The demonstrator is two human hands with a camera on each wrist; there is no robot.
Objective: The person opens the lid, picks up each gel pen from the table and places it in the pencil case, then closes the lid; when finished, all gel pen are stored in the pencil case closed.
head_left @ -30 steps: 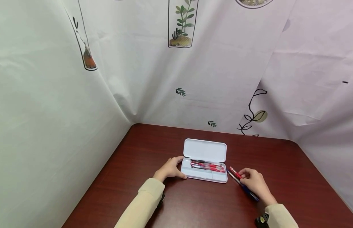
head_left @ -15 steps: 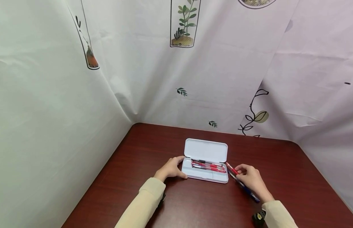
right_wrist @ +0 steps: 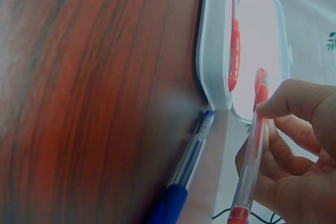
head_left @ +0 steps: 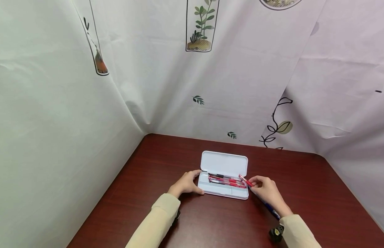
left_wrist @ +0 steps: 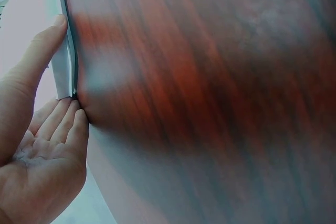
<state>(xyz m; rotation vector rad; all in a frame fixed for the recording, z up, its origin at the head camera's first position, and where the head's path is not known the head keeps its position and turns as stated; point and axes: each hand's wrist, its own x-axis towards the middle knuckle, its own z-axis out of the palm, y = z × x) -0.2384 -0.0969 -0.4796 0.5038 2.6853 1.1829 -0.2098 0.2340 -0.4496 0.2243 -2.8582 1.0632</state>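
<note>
The right hand (head_left: 266,188) has its grip pinched round a clear-barrelled red gel pen (right_wrist: 251,156), thumb and fingertips closed on the barrel, the pen's capped end tilted toward eleven o'clock and hanging just over the right end of the open white plastic pencil case (head_left: 224,187). Just beside that hand, at its five o'clock, a blue-capped clear pen (head_left: 267,205) lies flat on the dark red wooden tabletop (head_left: 303,193), its tip almost touching the case's corner. Inside the tray several red pens and one black one (head_left: 226,179) lie lengthwise, side by side. At nine o'clock from the case, the left hand (head_left: 185,184) steadies it, thumb on the near wall and fingers curled round the left end. The lid (head_left: 224,162) lies open at twelve o'clock, flat toward the printed white curtain (head_left: 210,86). By my reading the step in hand is laying the red pen in among the others; that calls for swinging it parallel to them, lowering it and loosening the pinch.
</note>
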